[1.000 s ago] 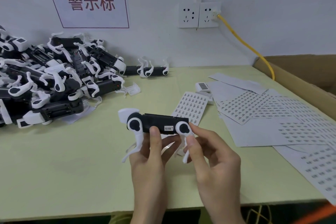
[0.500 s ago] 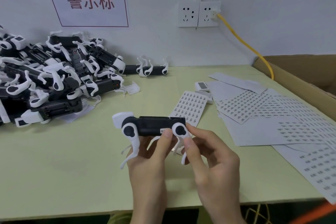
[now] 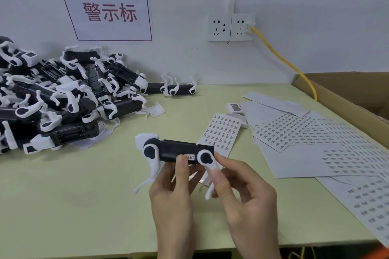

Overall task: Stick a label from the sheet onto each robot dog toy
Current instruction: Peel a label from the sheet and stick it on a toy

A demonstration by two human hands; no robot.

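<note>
A black-and-white robot dog toy (image 3: 172,150) is held above the table, its long black body lying sideways with white legs hanging down. My left hand (image 3: 172,191) grips it from below, the thumb pressing on the body's side next to a small white label (image 3: 189,156). My right hand (image 3: 242,191) pinches the toy's rear white leg joint at its right end. A small label sheet (image 3: 223,130) lies on the table just behind the toy.
A big pile of robot dog toys (image 3: 59,99) fills the table's left side; one more toy (image 3: 179,88) lies by the wall. Several label sheets (image 3: 311,139) spread over the right. A cardboard box (image 3: 347,94) stands at the right edge, with a yellow cable (image 3: 282,61).
The toy has turned a little in my hands. My left thumb has slid right along the body toward the label. Both hands keep their hold.
</note>
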